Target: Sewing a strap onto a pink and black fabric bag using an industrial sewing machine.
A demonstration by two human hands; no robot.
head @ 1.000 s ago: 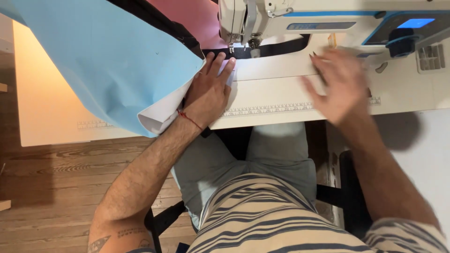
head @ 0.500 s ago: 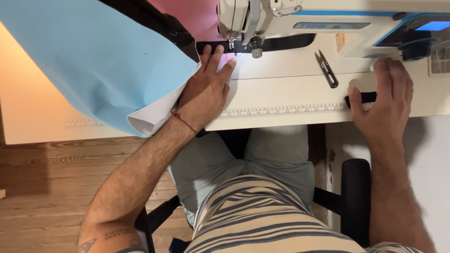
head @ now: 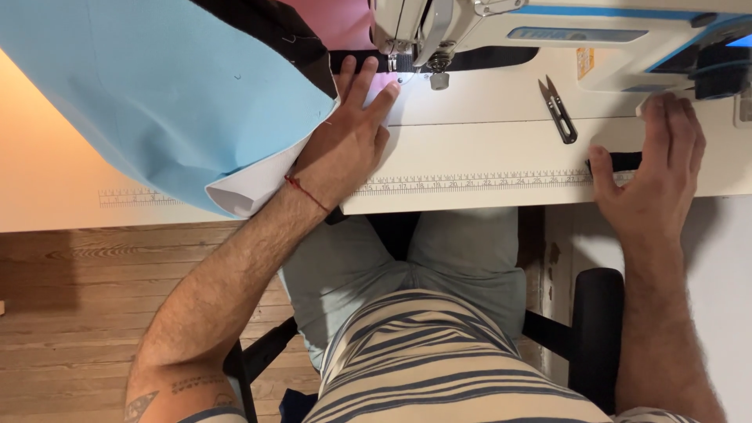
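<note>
My left hand (head: 348, 133) lies flat on the fabric at the needle area of a white sewing machine (head: 501, 31), fingers spread toward the presser foot (head: 435, 74). A big light-blue fabric piece (head: 164, 94) with a white underside, black edging and pink cloth behind it spreads to the left. My right hand (head: 654, 168) rests on the right part of the white table (head: 486, 149), fingers on a black strip (head: 619, 162) at the table's front edge. Small black thread snips (head: 558, 110) lie between the two hands.
A printed ruler scale (head: 470, 182) runs along the table's front edge. Below are my lap, a striped shirt, a black chair armrest (head: 597, 329) and a wooden floor (head: 86, 313) on the left.
My right hand has moved from the table's middle out to the right front edge and settled on the black strip. The left hand has stayed on the fabric by the needle.
</note>
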